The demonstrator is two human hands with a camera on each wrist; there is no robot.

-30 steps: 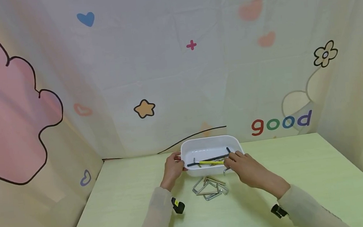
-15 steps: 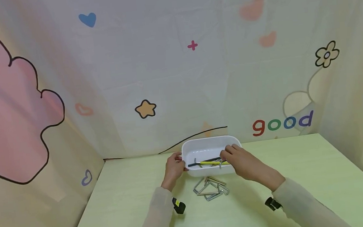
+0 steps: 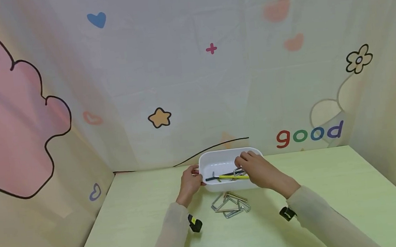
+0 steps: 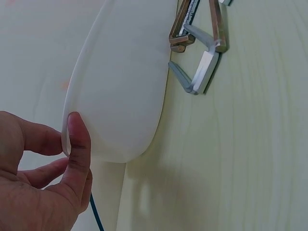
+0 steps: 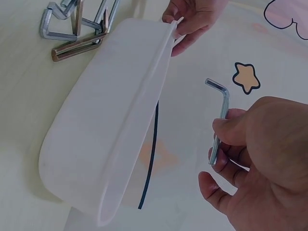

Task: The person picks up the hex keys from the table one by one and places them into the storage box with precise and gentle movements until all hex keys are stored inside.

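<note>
- Bin (image 3: 226, 186), white and upright on the table (image 3: 138, 207): its left end is pinched at the rim between thumb and fingers of the left hand (image 3: 190, 183).
- Hex key (image 5: 225, 102), silver: its shaft is pinched between thumb and fingers of the right hand (image 3: 260, 171); it is carried above the right part of the bin.
- Probable faults: the key could be dropped or twisted, since only its thin shaft is held; it could be caught on the yellow rod (image 3: 232, 177) or the black rod (image 3: 209, 179), both being crowded low in the bin. The bin could be tipped or dragged if its rim were pulled, as support is given at one end only.
- Count: two hands; one bin; one key held; one yellow rod and at least one black rod inside. In the pile of hex keys (image 3: 231, 210), laid just before the bin, at least four are distinguished; the exact number is obscured by overlap.
</note>
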